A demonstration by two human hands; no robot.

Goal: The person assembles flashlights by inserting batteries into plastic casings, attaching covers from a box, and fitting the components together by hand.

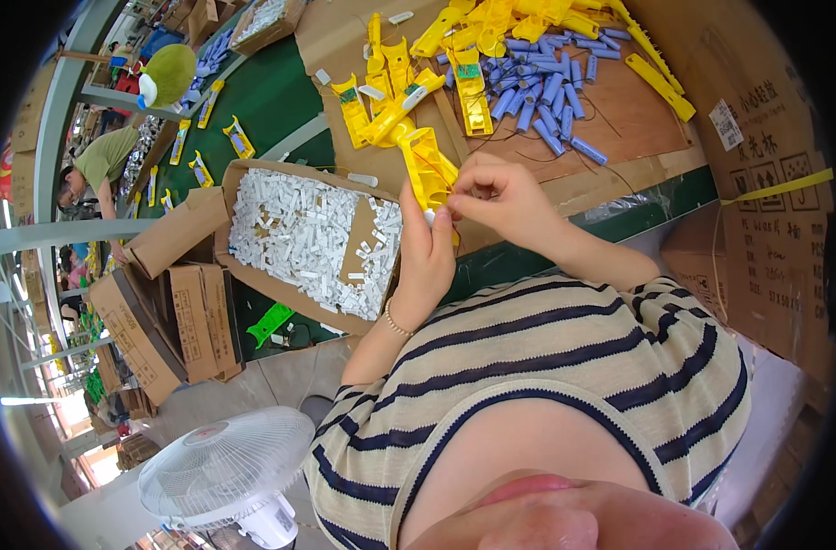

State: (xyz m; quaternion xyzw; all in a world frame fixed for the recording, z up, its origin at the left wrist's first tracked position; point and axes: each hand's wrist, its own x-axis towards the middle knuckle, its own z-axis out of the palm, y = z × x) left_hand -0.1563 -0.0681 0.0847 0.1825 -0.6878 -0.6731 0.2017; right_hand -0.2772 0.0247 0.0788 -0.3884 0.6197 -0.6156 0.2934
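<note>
Housing (425, 165), yellow, held in left hand (424, 257); right hand (502, 197) pinched narrow at its edge, contents impossible to tell; possible slip from uneven pressing.

Yellow casing (423, 165): hard plastic, smooth, light sheen, as I see it from here. White pieces (285, 234), smooth plastic, heaped in a box (349, 321) of matt brown cardboard. Blue cylinders (588, 150): smooth wrap, slightly glossy. Board (647, 128) under them looks like wood, reddish, faint shine. Surface (269, 119) topped in smooth green, material unclear. Green part (269, 325): glossy plastic. Big carton (766, 137): matt cardboard, with a paper label (726, 125) and a plastic-looking strap (785, 186). Fan (285, 522): white plastic body, smooth. Striped top (546, 357): soft matt knit cloth.
</note>
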